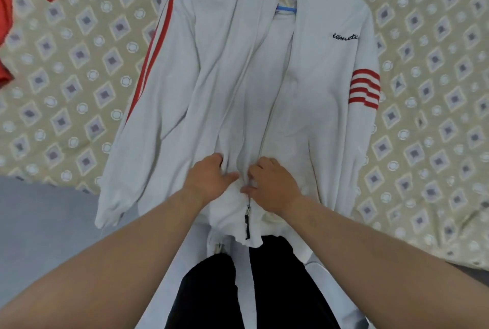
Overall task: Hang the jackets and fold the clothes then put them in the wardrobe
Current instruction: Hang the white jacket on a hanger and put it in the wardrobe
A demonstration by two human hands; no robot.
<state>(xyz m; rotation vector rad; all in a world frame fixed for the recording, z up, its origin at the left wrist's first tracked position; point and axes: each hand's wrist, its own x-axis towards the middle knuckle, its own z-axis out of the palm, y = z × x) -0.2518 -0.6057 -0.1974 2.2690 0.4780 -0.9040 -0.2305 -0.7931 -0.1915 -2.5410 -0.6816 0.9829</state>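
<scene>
Jacket (225, 77) first: it lies face up along the bed (79, 64), collar far, hem hanging over the near edge against our legs, with the blue hanger (287, 9) already inside the shoulders.

Our left hand (211, 178) has its fingers curled into the left front panel, bunching the cloth. Our right hand (272, 185) pinches the right front edge at the zip line. The zip slider (248, 208) sits just below and between them, with its pull dangling. We judge we are closing the front.

Risks, from the left:
- The bunched left panel could feed loose cloth into the slider and jam it.
- If the two edges are not level at the slider, the teeth may mate skewed.
- A hard pull toward the collar could drag the whole garment along the sheet and tip the hanger out of one shoulder. We cannot see how firmly it sits there.

Around us, left to right:
- A red garment (16, 11) lies at the far left corner, well apart.
- Grey floor (39, 223) shows at the near left.
- The striped left sleeve (127, 148) trails beside the body, its cuff near the bed edge, where it might slip off.
- Our black trousers (206, 289) are under the hem.
- The right sleeve (365, 88), banded red, lies flat.

Nothing blocks the zip's path except the folds across the front.
</scene>
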